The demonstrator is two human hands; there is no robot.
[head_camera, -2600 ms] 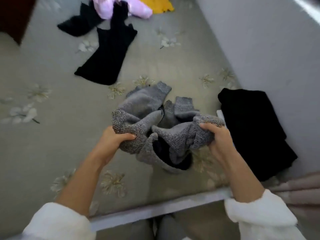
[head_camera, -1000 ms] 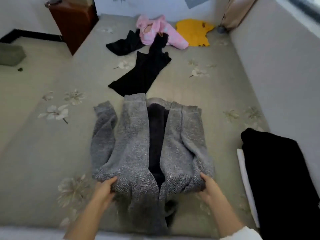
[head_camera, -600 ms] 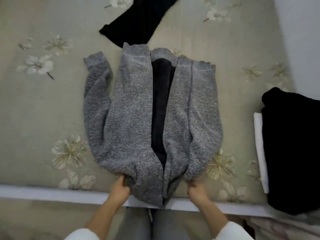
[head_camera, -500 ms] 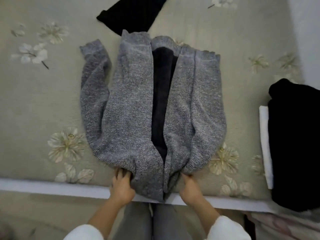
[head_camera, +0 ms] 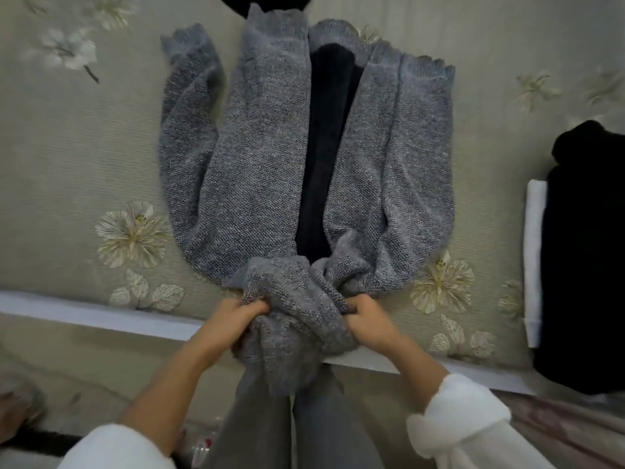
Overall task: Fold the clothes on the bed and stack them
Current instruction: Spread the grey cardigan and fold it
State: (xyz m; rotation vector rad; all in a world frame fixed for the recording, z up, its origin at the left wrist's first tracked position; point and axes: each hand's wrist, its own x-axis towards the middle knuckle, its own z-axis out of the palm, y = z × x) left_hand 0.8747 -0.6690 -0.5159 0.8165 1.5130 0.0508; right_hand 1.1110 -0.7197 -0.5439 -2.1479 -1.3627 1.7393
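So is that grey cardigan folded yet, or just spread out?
Mostly spread. The grey cardigan lies flat, front open, sleeves alongside; only its near end is bunched in the left hand and right hand.

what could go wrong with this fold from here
Both hands, left and right, bunch the grey cardigan at its near end, which hangs over the bed edge; it may crease or slide off. Its far hem overlaps the black garment, which could drag along.

**No legible text**

No writing, label, brand, number or sign could be read anywhere. The grey cardigan (head_camera: 263, 170), the floral bedspread (head_camera: 84, 157) and the black folded stack (head_camera: 585, 265) at the bed's right edge bore none.
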